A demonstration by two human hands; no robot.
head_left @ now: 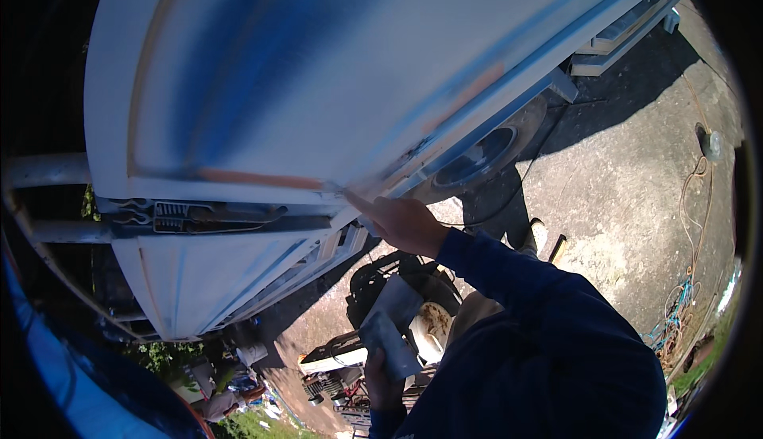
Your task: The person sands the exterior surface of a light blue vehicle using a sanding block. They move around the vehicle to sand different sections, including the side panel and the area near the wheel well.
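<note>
A large white and blue vehicle panel (358, 65) fills the upper view, with a reddish-brown filler strip (262, 178) along its lower edge. My right hand (405, 224) is at the panel's lower corner, at the right end of that strip. Its index finger stretches against the surface while the other fingers are curled; what they hold, if anything, is hidden. Lower down, my left hand (385, 379) grips a flat grey rectangular plate (389, 345), held away from the panel and tilted.
Below the panel, a slot exposes springs and metal parts (187, 216), above a second white panel (214, 272). A wheel (477, 157) stands under the vehicle's edge. A round, stained container (431, 322) lies near my legs. Tangled rope (675, 316) is on the concrete at right.
</note>
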